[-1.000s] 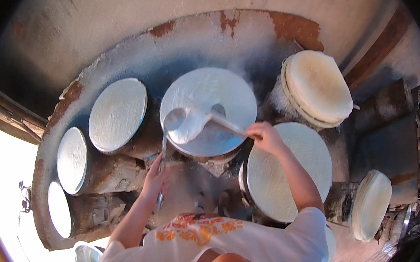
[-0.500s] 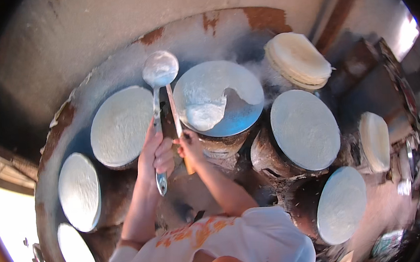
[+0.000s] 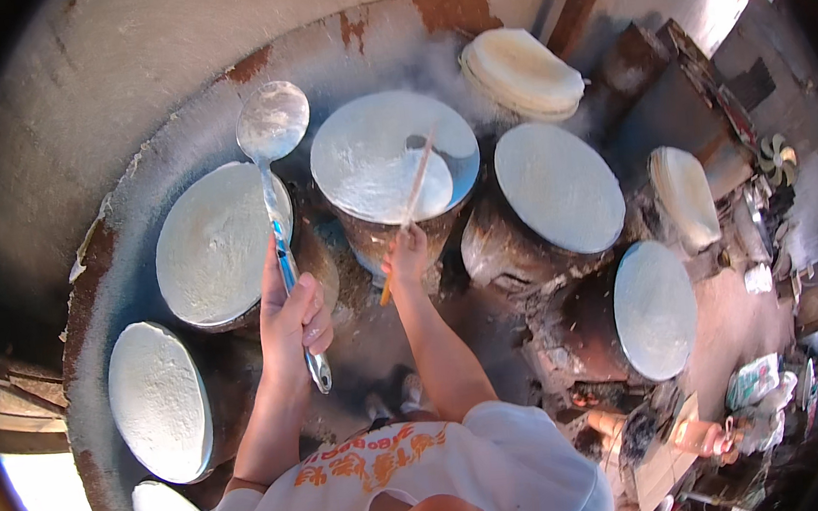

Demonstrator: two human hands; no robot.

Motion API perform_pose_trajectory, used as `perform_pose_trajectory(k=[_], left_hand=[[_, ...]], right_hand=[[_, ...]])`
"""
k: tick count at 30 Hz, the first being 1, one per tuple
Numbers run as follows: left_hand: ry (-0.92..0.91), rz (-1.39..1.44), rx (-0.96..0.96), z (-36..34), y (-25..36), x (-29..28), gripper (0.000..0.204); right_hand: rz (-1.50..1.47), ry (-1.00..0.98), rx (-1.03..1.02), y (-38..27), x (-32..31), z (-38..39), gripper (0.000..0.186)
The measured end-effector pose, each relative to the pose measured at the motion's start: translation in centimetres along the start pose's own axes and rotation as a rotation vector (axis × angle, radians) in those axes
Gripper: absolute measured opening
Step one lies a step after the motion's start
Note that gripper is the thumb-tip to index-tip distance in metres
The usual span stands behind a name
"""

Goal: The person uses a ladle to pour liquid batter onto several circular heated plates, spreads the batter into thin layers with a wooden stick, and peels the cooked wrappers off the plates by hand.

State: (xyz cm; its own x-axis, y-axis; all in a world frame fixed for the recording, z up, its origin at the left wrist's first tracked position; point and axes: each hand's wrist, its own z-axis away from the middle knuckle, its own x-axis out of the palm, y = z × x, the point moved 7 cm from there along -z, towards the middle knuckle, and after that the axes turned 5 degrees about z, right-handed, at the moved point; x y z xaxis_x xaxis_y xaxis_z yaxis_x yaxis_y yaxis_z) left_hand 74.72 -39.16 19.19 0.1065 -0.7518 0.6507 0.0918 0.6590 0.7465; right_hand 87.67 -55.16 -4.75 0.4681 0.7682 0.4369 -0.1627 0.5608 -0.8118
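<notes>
My left hand (image 3: 296, 316) is closed around the handle of a metal ladle (image 3: 273, 119), its round bowl raised between two griddles. With my right hand (image 3: 405, 253) I grip a thin wooden stick (image 3: 418, 182) with a yellow-brown butt end. The stick reaches over the middle round griddle (image 3: 469, 167). White batter (image 3: 362, 167) covers most of that griddle, and a bare bluish patch shows at its right. I cannot tell whether the stick touches the batter. On the griddle left of the ladle lies a pale round sheet (image 3: 214, 248).
More griddles with white sheets (image 3: 559, 189) stand in a ring around me, on dark sooty drum stoves (image 3: 495, 233). A stack of pale flatbreads (image 3: 522, 75) sits at the back right, a second stack (image 3: 684, 197) farther right. Mixed clutter (image 3: 752, 396) lies at lower right. Steam hangs by the wall.
The stick has swung from beside the ladle to over the middle griddle. Batter now covers more of it, shrinking the bare patch. The view has shifted.
</notes>
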Motion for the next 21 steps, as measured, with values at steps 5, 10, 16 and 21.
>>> perform_pose_trajectory(k=[5, 10, 16, 21], left_hand=[[0.022, -0.084, -0.008, 0.6, 0.5, -1.1, 0.06], [-0.012, -0.106, -0.041, -0.6, -1.5, 0.3, 0.06], [-0.071, -0.184, -0.078, -3.8, -4.0, 4.7, 0.06], [-0.071, -0.193, -0.101, -6.7, -4.9, 5.1, 0.062]], right_hand=[[0.408, -0.313, 0.119, 3.3, -1.8, 6.2, 0.024], [0.361, -0.211, 0.16, -2.6, -11.5, 0.5, 0.03], [0.475, -0.145, 0.084, -10.2, -9.4, -8.7, 0.034], [0.76, -0.739, 0.173, -6.9, -9.0, 0.1, 0.016]])
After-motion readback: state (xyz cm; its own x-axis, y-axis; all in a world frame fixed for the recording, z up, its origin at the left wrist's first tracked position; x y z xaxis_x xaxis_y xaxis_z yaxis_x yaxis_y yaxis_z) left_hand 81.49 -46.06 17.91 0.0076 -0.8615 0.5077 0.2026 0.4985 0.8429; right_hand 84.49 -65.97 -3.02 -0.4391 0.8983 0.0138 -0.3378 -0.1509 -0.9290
